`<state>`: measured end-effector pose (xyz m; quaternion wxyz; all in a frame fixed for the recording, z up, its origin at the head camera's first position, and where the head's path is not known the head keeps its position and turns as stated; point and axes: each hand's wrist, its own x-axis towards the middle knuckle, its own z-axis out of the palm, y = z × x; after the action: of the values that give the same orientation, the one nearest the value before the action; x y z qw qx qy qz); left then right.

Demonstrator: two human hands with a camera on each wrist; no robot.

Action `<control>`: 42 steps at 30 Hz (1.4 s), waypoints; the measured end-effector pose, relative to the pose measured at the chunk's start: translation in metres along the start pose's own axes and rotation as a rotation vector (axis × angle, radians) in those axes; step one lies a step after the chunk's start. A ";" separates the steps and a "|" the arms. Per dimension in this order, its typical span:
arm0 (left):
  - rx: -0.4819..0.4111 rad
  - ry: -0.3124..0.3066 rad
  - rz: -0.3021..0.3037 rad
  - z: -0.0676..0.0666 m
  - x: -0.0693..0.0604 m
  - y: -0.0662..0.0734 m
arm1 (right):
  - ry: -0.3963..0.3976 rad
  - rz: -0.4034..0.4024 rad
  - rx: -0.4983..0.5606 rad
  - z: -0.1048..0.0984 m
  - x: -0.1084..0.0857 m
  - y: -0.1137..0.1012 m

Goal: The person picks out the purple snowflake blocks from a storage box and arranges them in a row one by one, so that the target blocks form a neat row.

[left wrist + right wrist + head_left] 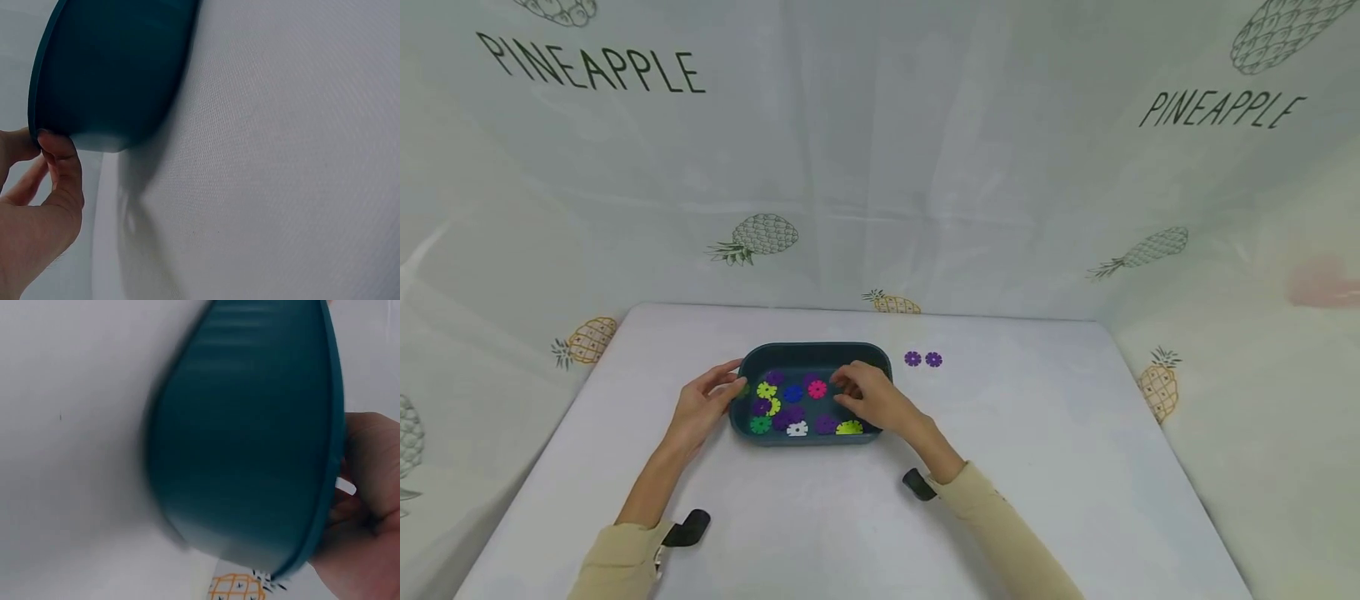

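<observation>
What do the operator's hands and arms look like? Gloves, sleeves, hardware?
Left hand and right hand: bare, no gloves. Left sleeve and right sleeve: plain beige, ending short of the wrists. A black, rounded piece sticks out at the inner side of each cuff, left and right. No cables visible.

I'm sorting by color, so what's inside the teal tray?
The tray holds flower-shaped pieces in purple, yellow, green, blue, pink and white. The right hand hides whatever lies beneath it at the right end.
</observation>
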<state>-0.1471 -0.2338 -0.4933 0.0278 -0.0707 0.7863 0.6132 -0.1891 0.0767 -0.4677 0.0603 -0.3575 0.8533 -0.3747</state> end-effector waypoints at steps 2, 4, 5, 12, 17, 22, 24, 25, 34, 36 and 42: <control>0.001 -0.002 0.002 -0.001 0.000 0.000 | -0.032 -0.003 -0.013 0.005 0.002 -0.002; -0.002 -0.001 0.000 -0.002 0.000 0.000 | -0.067 -0.003 -0.027 0.009 0.003 -0.003; -0.004 -0.001 0.000 -0.002 0.000 -0.001 | -0.083 -0.004 -0.031 0.011 0.004 -0.003; -0.010 0.000 -0.006 -0.002 0.000 -0.001 | -0.116 -0.027 -0.027 0.021 0.006 -0.002; -0.009 -0.009 -0.008 -0.003 0.001 0.001 | -0.120 0.007 -0.049 0.025 0.008 0.000; 0.002 0.008 0.005 -0.003 -0.002 0.000 | -0.161 0.033 -0.027 0.029 0.011 0.001; 0.004 0.011 0.017 -0.002 -0.002 0.000 | -0.174 0.048 -0.017 0.028 0.011 0.000; 0.005 0.011 0.021 -0.001 -0.002 0.000 | -0.181 0.056 -0.011 0.028 0.011 0.000; 0.008 0.006 0.008 0.000 -0.003 0.000 | -0.127 0.050 -0.005 0.027 0.010 0.000; 0.009 0.006 0.003 -0.001 -0.003 0.001 | -0.069 0.032 -0.045 0.028 0.010 0.000; -0.011 0.001 0.001 -0.001 -0.003 0.002 | 0.079 -0.014 -0.091 0.029 0.006 0.000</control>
<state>-0.1448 -0.2337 -0.4909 0.0267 -0.0708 0.7830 0.6175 -0.1826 0.0555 -0.4870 0.0077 -0.3509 0.8687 -0.3496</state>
